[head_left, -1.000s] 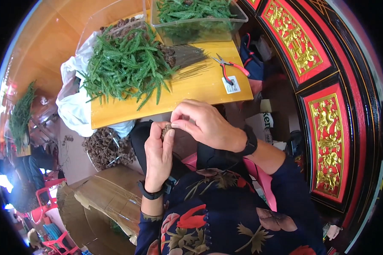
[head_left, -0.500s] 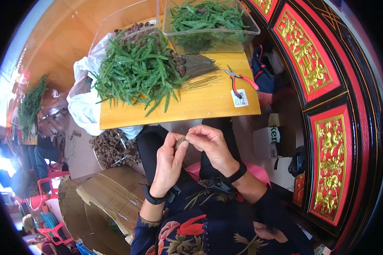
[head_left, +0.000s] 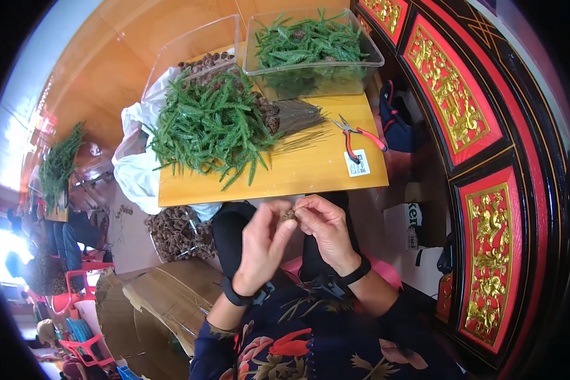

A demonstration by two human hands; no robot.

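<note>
Above my lap, just off the front edge of the wooden table, both hands meet at a small brown pine cone. My left hand pinches it between thumb and fingers; those fingers are smeared by motion. The fingertips of my right hand are pressed together on the cone's right side, and they hide part of it. Whether a wire runs between the fingers I cannot make out. Red-handled pliers lie at the table's right, their jaws apart, one handle over a white label.
On the table are a heap of green artificial sprigs, brown cones, thin wire stems and a clear bin of sprigs. More brown cones fill a floor container. A cardboard box stands left, a carved red-gold panel right.
The view has shifted, so the table sits lower in it. My hands have moved a little right with the pine cone still between them, and the left fingers have turned on it.
</note>
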